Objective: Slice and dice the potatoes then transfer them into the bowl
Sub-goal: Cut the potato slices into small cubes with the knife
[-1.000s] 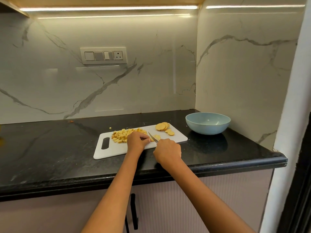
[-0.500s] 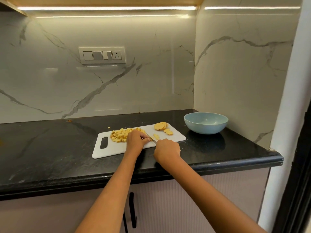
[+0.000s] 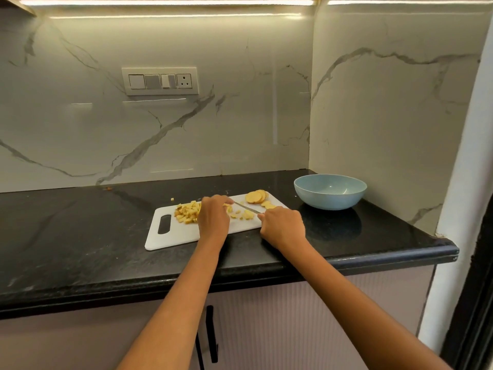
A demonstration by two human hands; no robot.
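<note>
The right hand (image 3: 282, 228) is curled around the handle of a knife (image 3: 246, 207), a closed grip with the handle hidden inside the fist; the thin blade runs up and left from the knuckles, low over the white cutting board (image 3: 186, 233). The left hand (image 3: 213, 216) lies palm down on the board with its fingers bent over some potato pieces at the blade's far end; whether that grip actually pinches a piece cannot be told, since the fingertips are hidden from this angle. Between the two hands, just beside the blade, a few loose cut pieces (image 3: 245, 215) are scattered on the board. Left of the left hand sits a heap of diced potato (image 3: 186, 212), with one stray cube (image 3: 172, 199) off the board on the black surface (image 3: 80, 236). At the board's far right corner a short stack of round potato slices (image 3: 256, 196) leans together, with a couple more slices lying flat nearer the right hand. The board's handle slot faces left. Right of the board, apart from it, stands the pale blue bowl (image 3: 357, 194), near the corner of the marble walls. A switch panel (image 3: 160, 81) is set in the back wall
</note>
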